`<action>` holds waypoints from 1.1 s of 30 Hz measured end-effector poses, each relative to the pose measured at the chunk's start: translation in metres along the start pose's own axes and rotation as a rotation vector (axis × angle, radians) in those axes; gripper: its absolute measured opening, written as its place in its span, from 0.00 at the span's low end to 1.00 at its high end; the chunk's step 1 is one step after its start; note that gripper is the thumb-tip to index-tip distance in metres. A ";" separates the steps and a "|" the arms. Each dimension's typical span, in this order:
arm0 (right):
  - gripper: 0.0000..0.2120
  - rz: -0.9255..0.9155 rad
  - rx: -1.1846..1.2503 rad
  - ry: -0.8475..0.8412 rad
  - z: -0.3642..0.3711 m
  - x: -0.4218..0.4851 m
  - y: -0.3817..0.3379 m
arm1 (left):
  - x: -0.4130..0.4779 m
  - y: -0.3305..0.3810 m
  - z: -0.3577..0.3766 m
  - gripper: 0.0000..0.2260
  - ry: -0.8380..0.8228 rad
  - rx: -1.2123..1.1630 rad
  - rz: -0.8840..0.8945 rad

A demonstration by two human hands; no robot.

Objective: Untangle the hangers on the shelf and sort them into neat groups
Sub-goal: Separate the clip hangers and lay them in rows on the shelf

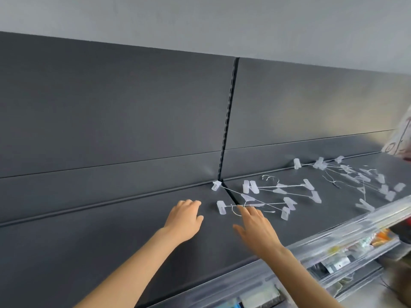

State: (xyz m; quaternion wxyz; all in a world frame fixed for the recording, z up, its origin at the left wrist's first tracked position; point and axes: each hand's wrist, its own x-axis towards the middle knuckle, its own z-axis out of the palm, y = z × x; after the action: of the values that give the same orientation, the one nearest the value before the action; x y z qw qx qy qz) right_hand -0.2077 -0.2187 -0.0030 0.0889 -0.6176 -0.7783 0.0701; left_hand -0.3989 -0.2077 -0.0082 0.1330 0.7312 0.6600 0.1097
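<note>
Your right hand, fingers spread and empty, reaches the nearest clear plastic clip hangers with thin wire hooks on the dark grey shelf, left hand loosely curled beside; they look light and snag-prone, so grip a stiff centre bar.

We see translucent white clips on silver wire hangers lying on the dark grey shelf, under a pale grey wall.
</note>
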 end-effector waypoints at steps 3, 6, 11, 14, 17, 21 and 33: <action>0.21 0.019 0.033 0.040 -0.010 0.017 0.020 | 0.028 0.017 0.003 0.18 -0.013 0.002 0.031; 0.23 0.040 0.055 0.062 -0.019 0.030 0.039 | 0.050 0.031 0.006 0.18 -0.016 0.004 0.061; 0.22 0.101 0.096 0.075 -0.028 0.047 0.081 | 0.078 0.053 0.017 0.17 -0.022 -0.007 0.080; 0.21 0.133 0.114 0.052 -0.028 0.055 0.114 | 0.093 0.068 0.028 0.18 -0.018 -0.039 0.077; 0.20 0.121 0.091 0.025 -0.029 0.066 0.152 | 0.109 0.087 0.037 0.18 0.014 -0.074 0.048; 0.20 0.088 0.083 -0.020 -0.033 0.083 0.204 | 0.130 0.118 0.054 0.16 0.061 -0.136 -0.022; 0.17 -0.103 0.071 -0.120 -0.031 0.143 0.275 | 0.133 0.141 0.082 0.13 0.143 -0.178 -0.296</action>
State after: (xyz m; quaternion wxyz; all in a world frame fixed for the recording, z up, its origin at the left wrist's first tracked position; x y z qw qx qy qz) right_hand 0.0285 -0.0168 -0.0260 0.0673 -0.5680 -0.8100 0.1299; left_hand -0.2255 -0.0923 -0.0391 0.1647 0.6018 0.7558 0.1987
